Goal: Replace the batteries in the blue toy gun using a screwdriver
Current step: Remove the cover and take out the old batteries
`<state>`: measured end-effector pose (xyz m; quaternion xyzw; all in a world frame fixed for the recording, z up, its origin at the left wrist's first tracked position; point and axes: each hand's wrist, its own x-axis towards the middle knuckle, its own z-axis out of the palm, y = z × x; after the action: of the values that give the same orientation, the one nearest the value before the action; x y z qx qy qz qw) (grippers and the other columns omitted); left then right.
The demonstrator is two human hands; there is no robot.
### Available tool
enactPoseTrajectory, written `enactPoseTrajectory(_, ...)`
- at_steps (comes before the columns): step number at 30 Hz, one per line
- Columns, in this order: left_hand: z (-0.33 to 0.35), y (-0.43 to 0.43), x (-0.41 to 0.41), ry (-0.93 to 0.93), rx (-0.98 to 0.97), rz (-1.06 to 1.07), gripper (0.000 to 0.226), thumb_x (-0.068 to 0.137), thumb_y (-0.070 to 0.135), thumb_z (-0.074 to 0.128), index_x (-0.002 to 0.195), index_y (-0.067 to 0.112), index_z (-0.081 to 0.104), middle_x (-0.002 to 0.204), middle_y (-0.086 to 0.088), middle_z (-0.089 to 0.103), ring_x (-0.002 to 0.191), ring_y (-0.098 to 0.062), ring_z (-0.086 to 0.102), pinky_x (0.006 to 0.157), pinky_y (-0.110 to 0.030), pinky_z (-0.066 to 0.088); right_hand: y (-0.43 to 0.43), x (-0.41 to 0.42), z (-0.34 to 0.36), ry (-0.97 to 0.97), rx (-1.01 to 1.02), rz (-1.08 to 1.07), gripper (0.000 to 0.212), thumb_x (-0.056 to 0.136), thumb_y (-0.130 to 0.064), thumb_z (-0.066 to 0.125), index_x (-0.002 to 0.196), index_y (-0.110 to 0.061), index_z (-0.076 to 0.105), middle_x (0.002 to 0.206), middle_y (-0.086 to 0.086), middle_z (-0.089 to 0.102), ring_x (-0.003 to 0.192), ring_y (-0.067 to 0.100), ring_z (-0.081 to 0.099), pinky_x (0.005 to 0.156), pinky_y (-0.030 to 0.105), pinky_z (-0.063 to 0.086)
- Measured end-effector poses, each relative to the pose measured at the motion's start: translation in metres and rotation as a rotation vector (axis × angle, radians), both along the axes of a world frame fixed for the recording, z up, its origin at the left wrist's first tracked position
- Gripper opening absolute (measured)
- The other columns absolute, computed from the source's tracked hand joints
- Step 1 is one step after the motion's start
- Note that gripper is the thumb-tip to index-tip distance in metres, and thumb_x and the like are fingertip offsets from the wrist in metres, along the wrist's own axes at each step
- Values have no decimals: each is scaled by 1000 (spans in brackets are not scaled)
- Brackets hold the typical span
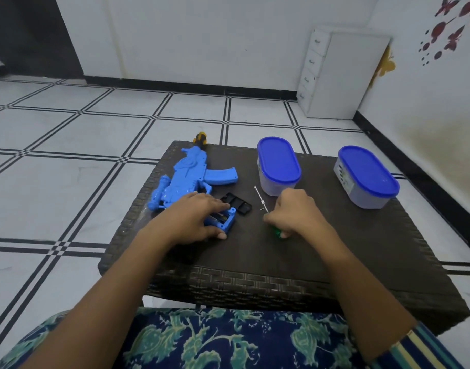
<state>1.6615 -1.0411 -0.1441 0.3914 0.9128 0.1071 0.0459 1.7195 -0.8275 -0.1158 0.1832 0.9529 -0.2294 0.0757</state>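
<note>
The blue toy gun (186, 177) lies flat on the left of the dark woven counter (308, 249), orange-tipped muzzle pointing away, its boxy near end uncovered. The left hand (194, 217) curls round that open end. The right hand (295, 211) grips the green handle of a thin steel screwdriver (260, 198). A ribbed black cover (237, 203) lies between the hands. Two frosted oval tubs (279, 163) with glossy blue lids stand at the right.

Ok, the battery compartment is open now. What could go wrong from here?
1. The tiny screw lies loose on the dark table beside the screwdriver shaft. A careless sweep could send it to the floor.
2. The toy gun lies close to the table's left edge, so pushing on its battery compartment might slide it off.
3. The black cover sits right by the compartment and could get knocked away.
</note>
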Motion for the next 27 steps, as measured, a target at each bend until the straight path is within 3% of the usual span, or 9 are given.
enactPoseTrajectory(3, -4, -4, 0, -44, 26, 15, 74, 80, 55, 65, 143, 26, 41, 147, 8, 42, 138, -9, 32, 118, -35, 17, 2, 0, 6, 229, -25, 4, 29, 80, -29, 68, 75, 0, 65, 75, 15, 67, 67, 21, 64, 63, 31, 52)
enactPoseTrajectory(7, -14, -5, 0, -90, 6, 42, 85, 80, 65, 55, 150, 26, 25, 159, 10, 17, 146, -4, 8, 119, -31, -2, -7, 1, 18, 504, -384, 61, 10, 79, -18, 72, 74, -10, 76, 69, 4, 70, 56, 2, 55, 51, 8, 40)
enactPoseTrajectory(11, -16, -4, 4, -40, -96, 50, 103, 69, 82, 26, 153, 27, 5, 160, 12, -2, 145, -2, -9, 116, -28, -10, -7, -5, 20, 584, -680, 37, 8, 71, -6, 75, 72, -14, 79, 65, 1, 70, 60, 8, 56, 57, 21, 46)
enactPoseTrajectory(15, -20, -2, 8, 53, -141, 72, 100, 71, 81, 15, 153, 25, -2, 160, 11, -8, 144, -2, -13, 115, -27, -12, -8, -11, 21, 578, -806, 9, 6, 72, 1, 66, 71, 6, 66, 52, 3, 48, 49, 12, 37, 45, 21, 30)
enactPoseTrajectory(17, -21, -2, 10, 77, -153, 76, 96, 76, 79, 16, 153, 24, -4, 160, 10, -9, 144, -2, -14, 116, -28, -11, -13, -14, 19, 582, -787, 29, 10, 73, -3, 64, 68, 5, 61, 53, 6, 44, 48, 14, 36, 43, 21, 28)
enactPoseTrajectory(20, -22, 0, 11, 94, -160, 83, 95, 77, 78, 12, 153, 23, -6, 160, 9, -9, 145, -4, -14, 119, -32, -8, -26, -13, 15, 589, -580, 131, 14, 77, -8, 66, 70, 4, 63, 53, 11, 54, 49, 12, 49, 42, 28, 39)
enactPoseTrajectory(23, -23, 0, 12, 98, -155, 86, 95, 77, 78, 10, 153, 23, -6, 160, 8, -8, 145, -5, -13, 120, -34, -6, -35, -13, 9, 618, -485, 218, 21, 77, -14, 65, 74, 6, 61, 65, 24, 59, 54, 24, 52, 51, 43, 48)
enactPoseTrajectory(27, -22, 0, 12, 96, -151, 88, 94, 77, 78, 10, 152, 23, -4, 161, 7, -6, 146, -6, -12, 120, -36, -5, -40, -14, 9, 684, -417, 277, 24, 75, -20, 64, 70, 3, 59, 61, 22, 57, 60, 38, 54, 54, 46, 48)
